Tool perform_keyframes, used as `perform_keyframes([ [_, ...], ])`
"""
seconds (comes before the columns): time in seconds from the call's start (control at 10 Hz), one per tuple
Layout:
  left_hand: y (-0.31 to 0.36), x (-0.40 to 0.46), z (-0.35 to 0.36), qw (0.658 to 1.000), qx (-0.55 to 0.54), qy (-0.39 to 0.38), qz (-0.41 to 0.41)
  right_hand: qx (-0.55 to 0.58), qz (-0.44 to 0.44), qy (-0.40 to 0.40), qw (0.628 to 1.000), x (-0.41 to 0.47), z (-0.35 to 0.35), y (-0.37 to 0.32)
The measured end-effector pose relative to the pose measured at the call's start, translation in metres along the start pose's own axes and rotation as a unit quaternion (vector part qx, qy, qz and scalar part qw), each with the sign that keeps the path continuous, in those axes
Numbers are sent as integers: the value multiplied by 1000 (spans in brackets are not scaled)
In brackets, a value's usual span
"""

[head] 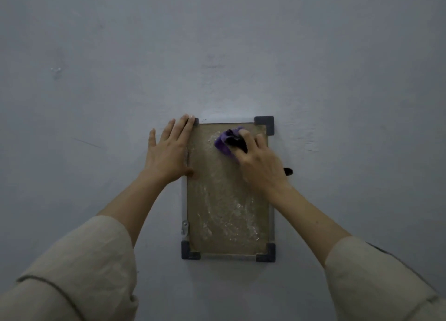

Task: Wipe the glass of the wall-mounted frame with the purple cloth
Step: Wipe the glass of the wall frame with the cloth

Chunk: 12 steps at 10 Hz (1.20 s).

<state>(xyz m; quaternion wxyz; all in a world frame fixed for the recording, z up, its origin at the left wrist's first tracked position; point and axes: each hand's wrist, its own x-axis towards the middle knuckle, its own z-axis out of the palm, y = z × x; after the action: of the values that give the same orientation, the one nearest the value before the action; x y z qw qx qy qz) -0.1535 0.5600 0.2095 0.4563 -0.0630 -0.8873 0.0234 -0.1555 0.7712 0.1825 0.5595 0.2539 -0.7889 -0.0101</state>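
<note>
A small upright frame with dark corner pieces and a thin metal rim hangs on the grey wall. Its brownish glass shows whitish smears down the middle. My right hand grips a bunched purple cloth and holds it against the upper part of the glass. My left hand lies flat with straight fingers against the frame's upper left edge and the wall beside it, covering the top left corner.
The plain grey wall fills the view around the frame. A small dark object sticks out at the frame's right side, just behind my right wrist. A small metal clip sits on the lower left rim.
</note>
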Motion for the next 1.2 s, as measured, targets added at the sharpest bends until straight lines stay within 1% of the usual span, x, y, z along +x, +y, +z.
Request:
perform_keyframes([
  [0.1,0,0,0,1000,1,-2,1,33,156,60,985,8,-3,5],
  [0.2,0,0,1,1000,-3,-2,0,28,137,45,989,5,1,-4],
  [0.3,-1,-1,1,1000,-5,-1,0,7,46,15,999,0,-4,8],
  [0.4,0,-1,1,1000,-5,-3,-2,11,166,61,984,2,-11,22],
  [0.5,1,-1,1,1000,-6,-5,-6,7,132,41,990,-1,-9,11],
  [0.6,0,0,1,1000,-4,-5,-6,-34,12,4,999,-6,-9,13],
  [0.7,0,0,0,1000,-6,-5,-6,-18,158,56,986,0,-17,26],
  [0.8,1,-1,0,1000,-8,-7,-7,-33,129,32,991,-4,-16,21],
  [0.9,2,-1,-1,1000,-9,-8,-7,-70,-13,-14,997,-16,-16,26],
  [1.0,2,-1,-2,1000,-6,-7,-8,-40,121,36,991,-14,-22,37],
  [1.1,2,-2,-2,1000,-8,-7,-9,-39,119,30,992,-20,-17,25],
  [1.2,2,-2,-3,1000,-8,-9,-9,-71,-1,0,997,-31,-18,24],
])
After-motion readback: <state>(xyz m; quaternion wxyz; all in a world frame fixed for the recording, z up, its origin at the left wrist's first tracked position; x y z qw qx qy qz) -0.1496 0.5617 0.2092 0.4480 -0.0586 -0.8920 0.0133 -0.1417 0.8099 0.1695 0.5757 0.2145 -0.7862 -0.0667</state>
